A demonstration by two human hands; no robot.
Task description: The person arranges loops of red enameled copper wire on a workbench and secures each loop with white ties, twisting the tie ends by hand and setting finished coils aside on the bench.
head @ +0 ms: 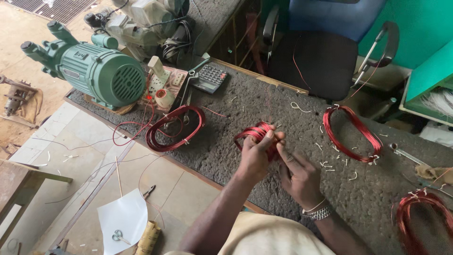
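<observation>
head view: left hand [255, 156] and right hand [297, 174], fingers pinched shut on a small red wire coil [257, 132] held just above the tabletop [226, 146]. risk: loose grip could let the turns spring apart or tangle (thin wire kinks easily).

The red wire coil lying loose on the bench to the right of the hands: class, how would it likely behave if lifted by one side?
The red wire coil would probably sag and flex, since it is a thin open loop. Its small ties likely keep the strands together. It seems light and unlikely to roll, lying flat on the rough bench.
</observation>
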